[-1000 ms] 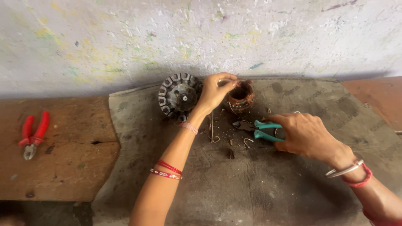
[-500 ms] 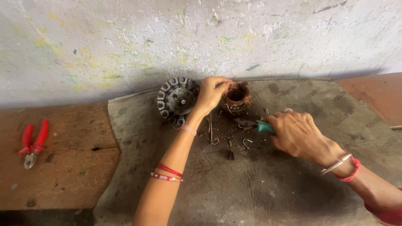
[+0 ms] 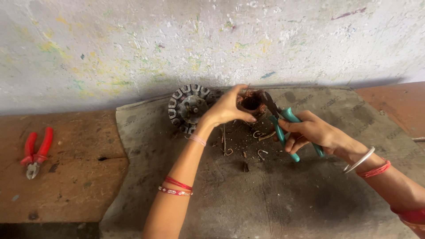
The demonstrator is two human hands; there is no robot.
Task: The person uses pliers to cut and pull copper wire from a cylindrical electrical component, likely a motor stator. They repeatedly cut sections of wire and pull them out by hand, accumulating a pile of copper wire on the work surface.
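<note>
On the grey mat point(image 3: 310, 212), hands: left point(image 3: 228, 110) gripping copper coil point(image 3: 250, 102), right point(image 3: 310, 132) clutching green-handled pliers point(image 3: 283, 128).

Soft even daylight, sharp focus

A pair of red-handled pliers point(image 3: 34, 152) is laid on the worn brown wooden bench top point(image 3: 66, 177), well apart from the grey mat point(image 3: 287, 199) (dusty and creased). A round dark metal motor part with slotted rim point(image 3: 188, 107) is set at the mat's far edge, against the paint-flecked whitish wall point(image 3: 177, 40).
</note>
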